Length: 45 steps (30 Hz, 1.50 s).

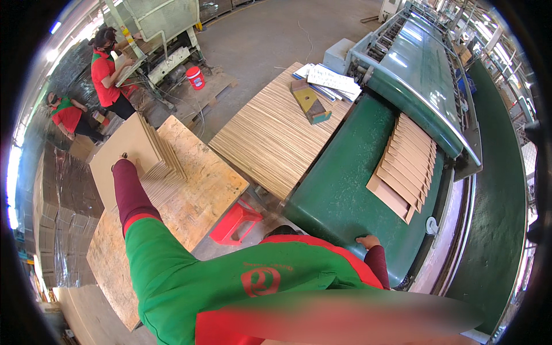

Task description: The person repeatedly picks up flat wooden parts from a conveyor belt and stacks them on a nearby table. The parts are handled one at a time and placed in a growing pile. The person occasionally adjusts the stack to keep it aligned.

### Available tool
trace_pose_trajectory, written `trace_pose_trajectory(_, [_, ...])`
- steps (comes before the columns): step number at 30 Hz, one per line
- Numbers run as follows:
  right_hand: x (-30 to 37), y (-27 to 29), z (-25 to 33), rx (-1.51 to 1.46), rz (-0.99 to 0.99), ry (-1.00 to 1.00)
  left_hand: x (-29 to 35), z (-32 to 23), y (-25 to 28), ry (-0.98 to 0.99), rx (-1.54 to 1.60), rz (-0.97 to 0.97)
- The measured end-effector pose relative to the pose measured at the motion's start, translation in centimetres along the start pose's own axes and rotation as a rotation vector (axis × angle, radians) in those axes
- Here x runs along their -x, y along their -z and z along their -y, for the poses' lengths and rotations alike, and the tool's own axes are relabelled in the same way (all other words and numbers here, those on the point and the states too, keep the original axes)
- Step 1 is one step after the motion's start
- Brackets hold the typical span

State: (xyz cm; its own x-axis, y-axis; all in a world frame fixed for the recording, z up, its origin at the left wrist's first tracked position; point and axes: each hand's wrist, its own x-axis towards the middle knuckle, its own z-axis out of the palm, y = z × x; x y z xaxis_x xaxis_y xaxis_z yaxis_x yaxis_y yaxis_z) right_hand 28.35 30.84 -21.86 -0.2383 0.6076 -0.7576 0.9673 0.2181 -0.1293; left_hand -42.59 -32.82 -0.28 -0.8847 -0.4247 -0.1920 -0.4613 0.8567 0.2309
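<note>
My left arm, in a maroon sleeve, reaches out to a stack of flat brown cardboard sheets (129, 141) on a worn wooden table. My left hand (122, 160) is at the stack's top sheet; little of it shows past the sleeve, and its fingers are too small to make out. On the green conveyor belt (328, 184) rests my right hand (368, 241), fingers loosely apart with nothing in them. Beyond it, a row of overlapping folded cardboard pieces (402, 167) lies on the belt, its far end under the machine's upper roller section.
The wooden table (213, 178) stands left, with a red plastic stool (236, 223) beside it. A slatted-looking cardboard pile (276, 129) bears papers (333, 80) and a brown-yellow holder (310, 102). Two people work at the far left, near a red bucket (195, 77).
</note>
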Motion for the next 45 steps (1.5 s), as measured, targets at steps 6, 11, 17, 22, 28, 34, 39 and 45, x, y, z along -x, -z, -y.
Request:
trace_pose_trajectory(6, [-3.0,0.0,-1.3,0.013,0.027,0.057,2.6,1.1,-1.7,0.036,-0.077,-0.238])
trace_pose_trajectory(11, [-4.4,-1.1,-2.3,0.041,-0.064,0.081,1.4,1.1,-1.7,-0.072,-0.148,-0.245])
trace_pose_trajectory(17, [-3.2,-1.2,-2.3,0.017,-0.078,0.079,0.8,-0.1,-3.6,0.201,-0.162,-0.497])
trace_pose_trajectory(22, [-0.4,-0.4,-0.8,-0.084,-0.043,-0.06,1.2,-0.1,-2.9,0.192,-0.199,-0.31])
trace_pose_trajectory(28, [0.5,-0.9,-0.4,-0.096,0.025,-0.15,0.7,-0.8,-3.4,0.208,-0.238,-0.381])
trace_pose_trajectory(34, [0.4,-0.2,0.8,-0.015,0.153,-0.059,1.7,-0.6,-3.1,0.151,-0.305,-0.381])
trace_pose_trajectory(39, [-1.9,4.1,12.5,0.017,-0.078,0.479,4.5,-1.4,-2.5,0.255,-0.203,-0.326])
trace_pose_trajectory(45, [-5.8,10.0,36.0,-0.441,-0.254,1.001,6.8,-1.7,-1.3,0.037,-0.361,-0.365])
